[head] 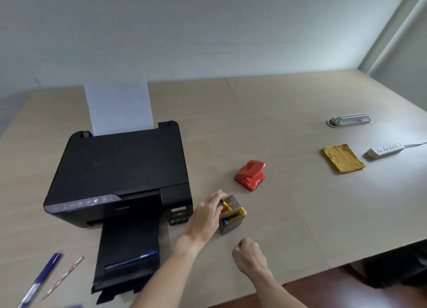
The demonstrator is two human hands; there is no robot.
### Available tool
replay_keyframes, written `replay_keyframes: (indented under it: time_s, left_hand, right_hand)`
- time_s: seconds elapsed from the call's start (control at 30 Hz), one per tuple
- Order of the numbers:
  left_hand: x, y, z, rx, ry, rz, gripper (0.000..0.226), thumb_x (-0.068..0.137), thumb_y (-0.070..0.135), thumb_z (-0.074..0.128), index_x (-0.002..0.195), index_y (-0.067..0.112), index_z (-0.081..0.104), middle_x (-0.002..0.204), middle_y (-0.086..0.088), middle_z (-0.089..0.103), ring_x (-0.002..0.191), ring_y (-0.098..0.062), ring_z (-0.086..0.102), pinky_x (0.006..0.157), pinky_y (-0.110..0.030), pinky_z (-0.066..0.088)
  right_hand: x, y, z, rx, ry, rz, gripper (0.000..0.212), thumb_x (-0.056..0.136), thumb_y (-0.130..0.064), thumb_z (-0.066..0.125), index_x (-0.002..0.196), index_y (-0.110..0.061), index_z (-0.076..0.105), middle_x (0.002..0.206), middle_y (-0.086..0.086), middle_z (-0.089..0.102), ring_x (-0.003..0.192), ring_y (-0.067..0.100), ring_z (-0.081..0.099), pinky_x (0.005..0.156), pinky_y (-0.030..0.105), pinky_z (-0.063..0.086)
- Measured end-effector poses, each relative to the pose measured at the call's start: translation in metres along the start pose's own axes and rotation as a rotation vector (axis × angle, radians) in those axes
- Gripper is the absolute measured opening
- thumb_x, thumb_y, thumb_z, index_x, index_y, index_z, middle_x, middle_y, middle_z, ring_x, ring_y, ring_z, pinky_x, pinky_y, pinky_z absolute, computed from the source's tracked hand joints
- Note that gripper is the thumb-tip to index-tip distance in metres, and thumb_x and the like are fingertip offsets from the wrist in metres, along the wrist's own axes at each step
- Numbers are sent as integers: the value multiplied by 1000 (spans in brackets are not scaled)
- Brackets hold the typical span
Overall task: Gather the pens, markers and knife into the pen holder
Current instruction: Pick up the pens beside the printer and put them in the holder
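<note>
A grey square pen holder (232, 227) stands on the table just right of the printer. Inside it stand a yellow utility knife (235, 214), a blue-capped pen (224, 221) and an orange marker (227, 206). My left hand (205, 217) reaches over the holder's left rim, its fingertips pinching the orange marker's top. My right hand (249, 254) hovers as a closed fist in front of the holder, holding nothing. A blue pen (138, 258) lies on the printer's output tray. At the lower left a blue marker (42, 277) and a thin pink pencil (64, 276) lie on the table.
A black printer (120, 171) with upright white paper fills the left. A red hole punch (250, 175) sits behind the holder. Far right lie a yellow cloth (343, 158), a white power strip (384, 149) and a white device (350, 119). The table's front edge (300, 280) runs close to my right wrist.
</note>
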State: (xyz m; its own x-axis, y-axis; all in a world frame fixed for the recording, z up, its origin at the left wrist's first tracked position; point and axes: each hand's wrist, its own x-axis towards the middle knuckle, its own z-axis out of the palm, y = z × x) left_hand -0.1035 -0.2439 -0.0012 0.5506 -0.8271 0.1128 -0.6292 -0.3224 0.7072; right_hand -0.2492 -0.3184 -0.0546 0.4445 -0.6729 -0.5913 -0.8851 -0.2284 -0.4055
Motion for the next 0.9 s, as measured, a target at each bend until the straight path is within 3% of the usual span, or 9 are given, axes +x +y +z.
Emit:
replay_keyframes:
  time_s: [0.1, 0.27, 0.47, 0.6, 0.73, 0.9]
  left_hand:
    - [-24, -19, -7, 19, 27, -3, 23, 101, 21, 47, 121, 25, 57, 128, 4, 65, 110, -10, 65, 91, -24, 55]
    - [-70, -61, -32, 97, 70, -206, 14, 96, 25, 49, 94, 27, 63, 84, 12, 66, 71, -4, 57, 64, -23, 51]
    - [-124, -109, -72, 222, 160, -511, 18, 96, 23, 48, 87, 22, 63, 80, 8, 66, 67, -6, 58, 53, -18, 44]
    - [-159, -132, -99, 280, 200, -666, 14, 97, 21, 51, 94, 19, 65, 88, 3, 67, 74, -11, 63, 62, -20, 53]
    - [-188, -150, -124, 318, 229, -799, 13, 94, 15, 54, 100, 16, 67, 97, -3, 69, 83, -16, 66, 71, -23, 55]
    - [-216, -177, -151, 382, 226, -1006, 29, 92, 11, 58, 120, 11, 58, 116, -9, 62, 102, -23, 64, 86, -32, 57]
  right_hand:
    - [-2, -14, 17, -51, -50, -35, 16, 78, -21, 36, 74, -15, 50, 89, 6, 62, 78, 26, 58, 65, 31, 43]
    - [-3, -44, 35, -158, -49, -155, 18, 84, -24, 39, 81, -16, 55, 94, 7, 63, 80, 26, 59, 69, 32, 48]
    - [-6, -93, 59, -255, -20, -359, 18, 88, -23, 40, 83, -16, 56, 87, 6, 62, 71, 23, 53, 65, 31, 44]
    - [-16, -128, 89, -327, -26, -559, 14, 85, -25, 49, 91, -17, 58, 89, 4, 64, 77, 26, 60, 64, 31, 44]
    - [-29, -159, 121, -391, -77, -734, 24, 81, -38, 60, 98, -22, 51, 98, -3, 58, 79, 21, 57, 64, 29, 41]
    - [-32, -176, 146, -405, -120, -787, 17, 82, -23, 61, 89, -24, 45, 96, -5, 47, 70, 17, 48, 62, 26, 38]
